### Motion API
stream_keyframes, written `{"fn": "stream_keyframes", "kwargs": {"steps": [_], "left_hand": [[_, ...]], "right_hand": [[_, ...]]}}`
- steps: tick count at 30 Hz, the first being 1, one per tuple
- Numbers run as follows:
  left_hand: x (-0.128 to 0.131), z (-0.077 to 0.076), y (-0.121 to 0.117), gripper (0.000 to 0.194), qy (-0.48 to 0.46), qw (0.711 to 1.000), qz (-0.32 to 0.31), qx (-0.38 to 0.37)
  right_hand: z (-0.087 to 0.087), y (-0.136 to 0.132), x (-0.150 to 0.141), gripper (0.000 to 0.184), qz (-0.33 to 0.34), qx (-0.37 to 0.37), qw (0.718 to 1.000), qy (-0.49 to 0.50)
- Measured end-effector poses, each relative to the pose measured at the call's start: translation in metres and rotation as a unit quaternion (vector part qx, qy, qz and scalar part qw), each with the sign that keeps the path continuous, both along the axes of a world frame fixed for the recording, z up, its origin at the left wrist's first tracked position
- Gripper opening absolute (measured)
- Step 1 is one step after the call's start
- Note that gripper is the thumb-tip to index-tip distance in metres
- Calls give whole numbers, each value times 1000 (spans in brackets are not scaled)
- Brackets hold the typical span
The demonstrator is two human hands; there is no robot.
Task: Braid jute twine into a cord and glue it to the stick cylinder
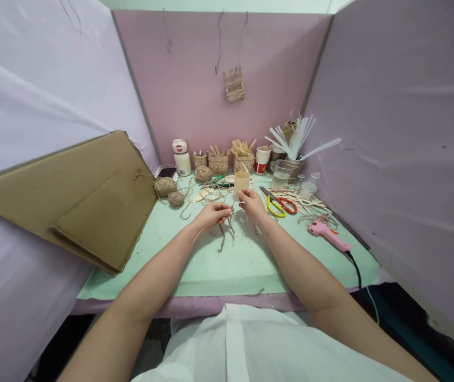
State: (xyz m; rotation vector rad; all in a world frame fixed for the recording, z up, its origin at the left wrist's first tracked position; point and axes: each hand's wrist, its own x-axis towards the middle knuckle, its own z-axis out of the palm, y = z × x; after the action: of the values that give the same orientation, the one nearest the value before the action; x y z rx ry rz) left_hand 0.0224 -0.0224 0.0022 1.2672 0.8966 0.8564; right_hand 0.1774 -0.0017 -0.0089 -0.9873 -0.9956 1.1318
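Note:
My left hand [216, 213] is closed in a pinch on a thin piece of brown twine [230, 228], whose loose ends dangle below the fingers above the table. Close beside it, my right hand [252, 204] also pinches, with a strand of the twine running between the two hands. Just beyond the right fingertips stands a small pale wooden-stick piece [242, 181]; whether the fingers touch it I cannot tell. Yellow-handled scissors [276, 207] and a second, red-handled pair [288, 206] lie right of the right hand.
Balls of twine [166, 186] lie at the back left, near a leaning cardboard sheet [92, 201]. Baskets of wooden sticks [243, 156] line the back. A pink glue gun [329, 236] with a black cord rests at the right, before scattered wood strips [304, 201].

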Motion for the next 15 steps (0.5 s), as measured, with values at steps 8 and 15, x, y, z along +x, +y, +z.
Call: {"fn": "stream_keyframes", "kwargs": {"steps": [8, 15], "left_hand": [[-3, 1, -1, 31, -28, 999, 17, -33], [-4, 4, 2, 23, -71, 997, 19, -35]], "right_hand": [[6, -4, 1, 34, 62, 54, 997, -12], [4, -10, -2, 43, 165, 120, 948, -244]]}}
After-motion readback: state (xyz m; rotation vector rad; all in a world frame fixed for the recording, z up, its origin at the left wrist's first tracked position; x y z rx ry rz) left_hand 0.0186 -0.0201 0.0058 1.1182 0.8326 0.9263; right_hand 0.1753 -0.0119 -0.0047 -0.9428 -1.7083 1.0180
